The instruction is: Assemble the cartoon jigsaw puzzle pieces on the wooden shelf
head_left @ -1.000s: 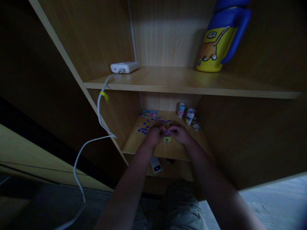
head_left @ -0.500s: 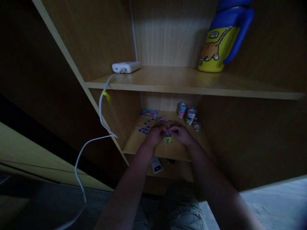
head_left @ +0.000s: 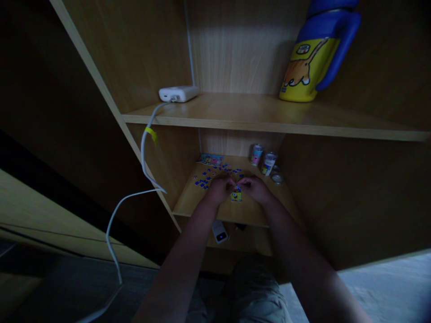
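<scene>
On the lower shelf lies a small joined section of a jigsaw puzzle [head_left: 236, 196], showing a yellow cartoon character. My left hand [head_left: 220, 188] comes in from its left and my right hand [head_left: 256, 188] from its right. Both have thumb and fingers pinched together, their tips almost meeting over the section's far edge. Whatever the fingertips hold is too small and dark to make out. Loose blue puzzle pieces [head_left: 203, 183] are scattered beyond and left of my left hand. The hands hide part of the shelf and the section's upper edge.
Two printed cans [head_left: 256, 154] [head_left: 268, 163] stand at the back right, near a round lid [head_left: 277, 179]. A colourful picture strip [head_left: 212, 160] lies at the back left. Overhead, the upper shelf [head_left: 235, 107] carries a white charger [head_left: 179, 93] with a hanging cable [head_left: 143, 150] and a blue-yellow bottle [head_left: 308, 58].
</scene>
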The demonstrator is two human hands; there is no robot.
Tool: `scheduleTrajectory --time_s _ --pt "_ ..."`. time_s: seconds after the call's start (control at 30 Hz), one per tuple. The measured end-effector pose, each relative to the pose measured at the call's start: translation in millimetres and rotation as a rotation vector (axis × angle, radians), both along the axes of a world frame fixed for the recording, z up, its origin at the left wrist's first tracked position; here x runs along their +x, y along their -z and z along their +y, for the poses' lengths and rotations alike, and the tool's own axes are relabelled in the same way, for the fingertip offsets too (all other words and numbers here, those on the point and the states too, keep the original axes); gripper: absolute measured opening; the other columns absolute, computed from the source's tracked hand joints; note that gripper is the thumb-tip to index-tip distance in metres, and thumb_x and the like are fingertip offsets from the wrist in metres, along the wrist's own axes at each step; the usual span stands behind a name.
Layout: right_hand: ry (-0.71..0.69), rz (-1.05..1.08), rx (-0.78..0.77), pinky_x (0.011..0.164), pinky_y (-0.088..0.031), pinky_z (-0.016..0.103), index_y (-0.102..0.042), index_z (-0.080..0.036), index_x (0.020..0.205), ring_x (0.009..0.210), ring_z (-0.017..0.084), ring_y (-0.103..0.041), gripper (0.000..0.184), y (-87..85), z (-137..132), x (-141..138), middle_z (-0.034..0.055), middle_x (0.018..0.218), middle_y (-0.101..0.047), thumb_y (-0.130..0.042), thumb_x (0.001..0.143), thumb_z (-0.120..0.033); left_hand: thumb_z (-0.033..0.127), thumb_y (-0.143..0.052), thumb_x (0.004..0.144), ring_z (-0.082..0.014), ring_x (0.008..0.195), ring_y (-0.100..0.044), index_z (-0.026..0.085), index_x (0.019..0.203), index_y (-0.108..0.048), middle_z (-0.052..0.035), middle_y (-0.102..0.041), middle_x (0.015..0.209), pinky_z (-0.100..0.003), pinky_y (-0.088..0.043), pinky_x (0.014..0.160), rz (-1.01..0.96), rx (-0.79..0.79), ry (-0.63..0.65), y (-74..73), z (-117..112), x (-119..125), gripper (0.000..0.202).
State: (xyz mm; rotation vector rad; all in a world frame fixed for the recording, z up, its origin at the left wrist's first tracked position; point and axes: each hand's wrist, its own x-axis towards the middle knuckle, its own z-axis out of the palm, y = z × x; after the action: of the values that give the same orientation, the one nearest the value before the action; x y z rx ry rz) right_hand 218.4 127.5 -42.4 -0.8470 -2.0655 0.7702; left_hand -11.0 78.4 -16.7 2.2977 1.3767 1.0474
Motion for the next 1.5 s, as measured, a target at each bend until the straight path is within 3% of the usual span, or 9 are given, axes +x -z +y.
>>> scheduleTrajectory --time_s 0.3,0.53,0.63,0.87,1.0,1.13,1.5 --pt "0.032 -0.071 0.052 0.078 -0.060 0.034 -0.086 -0.026 0.096 0.079 0.022 -0.078 0.016 0.1 0 -2 0.0043 0.092 -0.086 -0.074 0.102 -0.036 0.005 -0.076 0.090 -0.0216 0.091 -0.076 0.023 0.087 -0.080 -0.0031 -0.082 0.092 -0.036 -0.059 0.096 0.003 0.019 0.000 1.5 1 1 0.018" --pt "0.482 -0.113 0.321 0.108 -0.059 0.046 -0.084 -0.025 0.103 0.104 0.029 -0.076 0.023 3.5 9 9 0.0112 0.106 -0.084 -0.062 0.104 -0.027 0.006 -0.074 0.092 -0.0229 0.095 -0.076 0.023 0.087 -0.078 -0.0034 -0.082 0.095 -0.039 -0.060 0.100 -0.008 0.007 -0.031 0.9 1 2 0.018" --pt "0.552 -0.178 0.370 0.112 -0.057 0.045 -0.085 -0.025 0.110 0.112 0.030 -0.074 0.024 11.3 14 9 0.0120 0.114 -0.084 -0.063 0.101 -0.023 0.006 -0.071 0.094 -0.0239 0.099 -0.076 0.023 0.088 -0.078 -0.0046 -0.083 0.098 -0.041 -0.059 0.105 -0.013 0.020 -0.045 0.4 0 3 0.019" --pt "0.450 -0.294 0.414 0.114 -0.054 0.046 -0.088 -0.029 0.110 0.117 0.028 -0.071 0.023 12.5 8 1 0.0081 0.122 -0.083 -0.071 0.098 -0.021 0.007 -0.068 0.097 -0.0238 0.103 -0.076 0.024 0.090 -0.077 -0.0042 -0.082 0.100 -0.041 -0.058 0.107 0.002 0.060 -0.050 -5.5 -5 5 0.020" --pt "0.384 -0.289 0.390 0.111 -0.054 0.046 -0.089 -0.029 0.106 0.116 0.029 -0.071 0.023 4.5 5 1 0.0081 0.116 -0.083 -0.070 0.097 -0.019 0.026 -0.085 0.096 -0.0267 0.106 -0.075 0.024 0.094 -0.080 -0.0057 -0.081 0.103 -0.043 -0.057 0.107 0.078 0.060 0.019 -9.4 -10 9 0.005" --pt "0.417 -0.278 0.392 0.108 -0.054 0.043 -0.088 -0.027 0.111 0.112 0.028 -0.072 0.022 2.6 4 0 0.0093 0.113 -0.082 -0.070 0.101 -0.022 0.041 -0.099 0.085 -0.0309 0.111 -0.074 0.024 0.096 -0.082 -0.0087 -0.080 0.108 -0.046 -0.057 0.108 0.133 0.042 0.062 -9.0 -11 10 0.026" --pt "0.308 -0.224 0.371 0.107 -0.054 0.044 -0.088 -0.029 0.103 0.110 0.027 -0.072 0.021 1.3 3 0 0.0067 0.112 -0.082 -0.071 0.099 -0.018 0.039 -0.099 0.086 -0.0311 0.115 -0.073 0.025 0.097 -0.082 -0.0083 -0.081 0.110 -0.046 -0.056 0.109 0.123 0.051 0.089 -2.7 -6 10 0.024"
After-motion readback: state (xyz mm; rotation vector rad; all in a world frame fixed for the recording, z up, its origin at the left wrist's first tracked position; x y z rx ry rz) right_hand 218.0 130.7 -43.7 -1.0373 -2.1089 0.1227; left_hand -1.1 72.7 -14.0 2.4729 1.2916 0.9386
